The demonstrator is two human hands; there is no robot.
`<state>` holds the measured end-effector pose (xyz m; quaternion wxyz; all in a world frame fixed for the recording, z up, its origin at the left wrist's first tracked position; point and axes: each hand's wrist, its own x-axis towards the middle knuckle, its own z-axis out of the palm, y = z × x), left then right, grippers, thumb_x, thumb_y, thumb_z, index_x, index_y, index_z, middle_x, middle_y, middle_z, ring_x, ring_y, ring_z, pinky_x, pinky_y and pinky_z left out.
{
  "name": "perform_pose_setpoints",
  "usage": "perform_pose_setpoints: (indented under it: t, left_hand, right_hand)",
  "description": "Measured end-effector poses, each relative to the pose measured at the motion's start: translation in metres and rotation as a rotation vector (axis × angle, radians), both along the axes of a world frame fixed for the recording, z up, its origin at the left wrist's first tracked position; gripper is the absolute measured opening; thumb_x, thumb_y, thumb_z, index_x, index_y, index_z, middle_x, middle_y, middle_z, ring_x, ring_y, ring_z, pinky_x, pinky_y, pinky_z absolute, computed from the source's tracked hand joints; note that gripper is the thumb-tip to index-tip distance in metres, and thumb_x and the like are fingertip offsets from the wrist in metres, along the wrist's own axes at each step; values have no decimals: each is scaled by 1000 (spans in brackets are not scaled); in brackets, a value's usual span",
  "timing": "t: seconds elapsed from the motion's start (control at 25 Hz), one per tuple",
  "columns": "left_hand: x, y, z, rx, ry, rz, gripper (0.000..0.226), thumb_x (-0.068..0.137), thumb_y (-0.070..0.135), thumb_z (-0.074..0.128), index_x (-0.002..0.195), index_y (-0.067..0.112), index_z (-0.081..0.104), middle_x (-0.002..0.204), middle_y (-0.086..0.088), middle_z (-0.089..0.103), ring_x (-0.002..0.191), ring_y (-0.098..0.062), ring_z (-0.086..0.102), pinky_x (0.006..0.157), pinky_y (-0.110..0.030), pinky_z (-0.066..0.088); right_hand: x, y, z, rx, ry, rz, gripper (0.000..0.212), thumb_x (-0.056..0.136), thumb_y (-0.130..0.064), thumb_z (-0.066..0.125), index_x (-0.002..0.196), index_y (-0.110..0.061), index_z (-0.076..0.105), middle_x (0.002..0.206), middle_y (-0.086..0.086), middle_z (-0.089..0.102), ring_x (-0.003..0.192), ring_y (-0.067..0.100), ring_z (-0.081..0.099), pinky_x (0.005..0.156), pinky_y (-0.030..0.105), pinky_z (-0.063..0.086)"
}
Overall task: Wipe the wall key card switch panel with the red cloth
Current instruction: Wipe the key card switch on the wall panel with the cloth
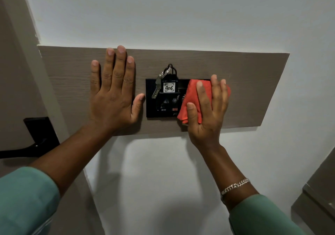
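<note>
The black key card switch panel [152,106] is set in a brown wood-grain board [253,89] on the white wall. A key tag marked 406 [169,87] with a metal key [156,88] sits in its slot. My right hand [208,115] presses the red cloth [192,98] flat against the panel's right part, hiding that side. My left hand [112,93] lies flat on the board just left of the panel, fingers spread, thumb tip almost at the panel's left edge.
A black door handle and plate [36,138] are at the lower left on a brown door. A small hook [170,66] above the panel holds the key ring. A brown cabinet corner [319,195] shows at the lower right.
</note>
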<state>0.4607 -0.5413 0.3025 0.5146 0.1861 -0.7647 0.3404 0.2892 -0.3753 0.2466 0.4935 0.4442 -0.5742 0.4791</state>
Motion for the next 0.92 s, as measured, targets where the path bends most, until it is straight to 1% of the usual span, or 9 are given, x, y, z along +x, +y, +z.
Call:
perform_pose_setpoints:
  t: [0.12,0.2,0.28,0.36,0.52,0.64,0.76,0.84,0.92]
  left_hand:
    - [-1,-1,0,1,4,7,78,97,48,34,154,0,11,159,-28,17,147,-42,7,120,-50,-7]
    - [-1,-1,0,8,9,-4,78,96,47,34,154,0,11,159,-28,17,147,-42,8,120,-50,-6]
    - [-1,0,-1,4,12,-2,78,96,47,34,154,0,11,158,-29,18,147,-42,9,120,-50,-6]
    - [-1,0,-1,2,17,-4,77,97,47,34,154,0,12,158,-29,20,147,-42,10,120,-50,-6]
    - [-1,-1,-1,-6,19,3,78,96,47,35,154,1,13,158,-28,20,147,-42,10,120,-50,-6]
    - [-1,-2,-2,0,23,-12,78,96,48,35,154,1,12,159,-27,19,148,-41,10,121,-50,-6]
    - [0,-1,-1,-4,20,-9,77,96,48,34,154,2,12,159,-26,18,148,-41,10,121,-49,-6]
    - [0,1,-1,-9,30,-13,77,96,47,33,154,1,14,159,-26,20,148,-40,11,121,-50,-4]
    - [0,1,-2,-10,35,-18,76,96,47,34,154,1,15,160,-25,20,148,-40,11,122,-50,-3]
  right_hand:
    - [11,-11,5,-15,20,8,47,104,-37,46,149,-25,40,157,15,37,152,39,23,121,65,25]
    - [6,-3,-10,58,69,-5,48,102,-37,48,148,-24,41,155,18,37,150,43,24,120,66,26]
    - [-2,8,-19,111,112,-29,48,101,-35,50,146,-22,41,154,22,37,148,45,27,122,61,26]
    - [-2,7,-14,75,57,-29,48,101,-34,49,146,-22,40,154,23,38,148,43,27,124,59,24]
    - [14,-13,5,-48,-64,-10,45,105,-38,41,149,-28,39,157,19,37,152,37,23,124,61,22]
    - [17,-9,-10,42,-17,-10,49,104,-41,43,150,-28,36,159,16,33,152,40,21,119,67,25]
    - [6,6,-21,165,72,-46,52,101,-37,48,150,-25,34,158,19,30,151,43,21,120,66,26]
    - [0,11,-16,155,53,-47,50,101,-36,47,148,-23,36,158,20,29,150,43,23,122,63,25]
    - [6,5,-7,90,-25,-28,47,103,-36,45,148,-23,38,158,21,27,151,41,22,125,60,21]
